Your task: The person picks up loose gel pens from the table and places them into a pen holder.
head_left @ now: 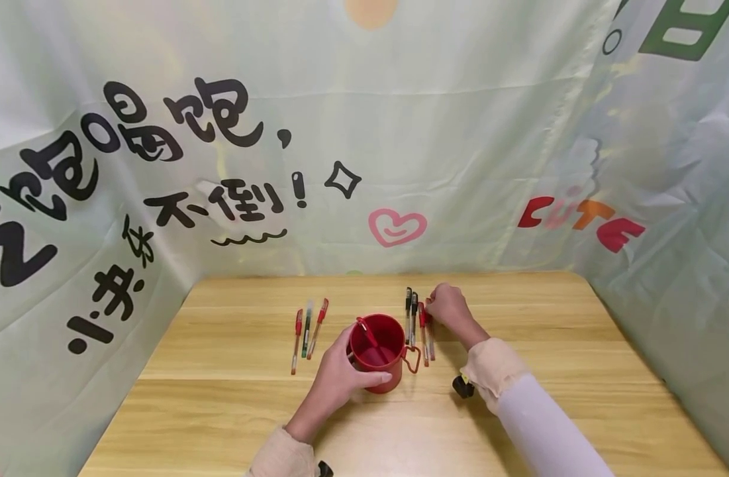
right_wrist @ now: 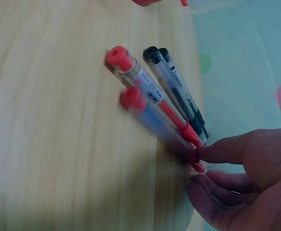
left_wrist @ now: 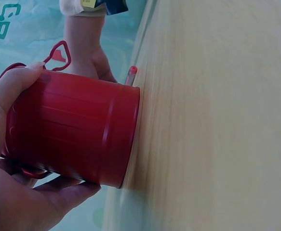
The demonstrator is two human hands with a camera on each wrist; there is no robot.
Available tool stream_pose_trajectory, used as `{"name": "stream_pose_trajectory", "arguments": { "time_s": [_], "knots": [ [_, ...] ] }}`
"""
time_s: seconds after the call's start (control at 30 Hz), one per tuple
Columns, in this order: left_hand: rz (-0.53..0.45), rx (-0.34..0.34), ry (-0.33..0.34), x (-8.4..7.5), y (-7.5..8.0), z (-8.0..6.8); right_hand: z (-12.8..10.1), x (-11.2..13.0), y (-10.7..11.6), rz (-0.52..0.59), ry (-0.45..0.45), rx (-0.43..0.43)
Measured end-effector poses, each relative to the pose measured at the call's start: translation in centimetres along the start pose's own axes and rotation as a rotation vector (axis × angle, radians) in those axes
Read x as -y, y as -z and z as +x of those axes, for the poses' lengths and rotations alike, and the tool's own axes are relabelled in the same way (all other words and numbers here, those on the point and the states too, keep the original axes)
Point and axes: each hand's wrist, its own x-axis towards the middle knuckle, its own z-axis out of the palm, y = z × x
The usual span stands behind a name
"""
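My left hand (head_left: 338, 372) holds a small red metal bucket (left_wrist: 73, 125) with wire side handles, thumb and fingers spread around its wall. A red pen (head_left: 371, 336) leans inside it. To the right, my right hand (head_left: 453, 310) pinches one end of a red pen (right_wrist: 154, 122) between thumb and fingers. That pen looks blurred in the right wrist view and slants just over the wood. Right beside it lies another red pen (right_wrist: 147, 89), and beyond that are two black pens (right_wrist: 171, 82), side by side.
Left of the bucket, a red pen (head_left: 296, 341), a green pen (head_left: 307, 331) and another red pen (head_left: 318, 329) lie on the wooden table (head_left: 233, 411). Printed cloth (head_left: 459, 146) hangs behind the table's far edge and along both sides.
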Motion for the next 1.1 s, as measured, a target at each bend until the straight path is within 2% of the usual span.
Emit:
{"name": "stream_pose_trajectory", "arguments": {
  "time_s": [0.47, 0.73, 1.1],
  "knots": [
    [0.004, -0.014, 0.002, 0.3, 0.1, -0.3, -0.6, -0.6, 0.8, 0.073, -0.036, 0.057],
    [0.006, -0.010, -0.015, 0.3, 0.4, -0.3, -0.9, -1.2, 1.4, 0.149, -0.093, 0.107],
    [0.012, -0.006, -0.015, 0.4, 0.2, -0.1, -2.4, -0.8, 1.8, 0.186, -0.057, 0.143]
  ]
}}
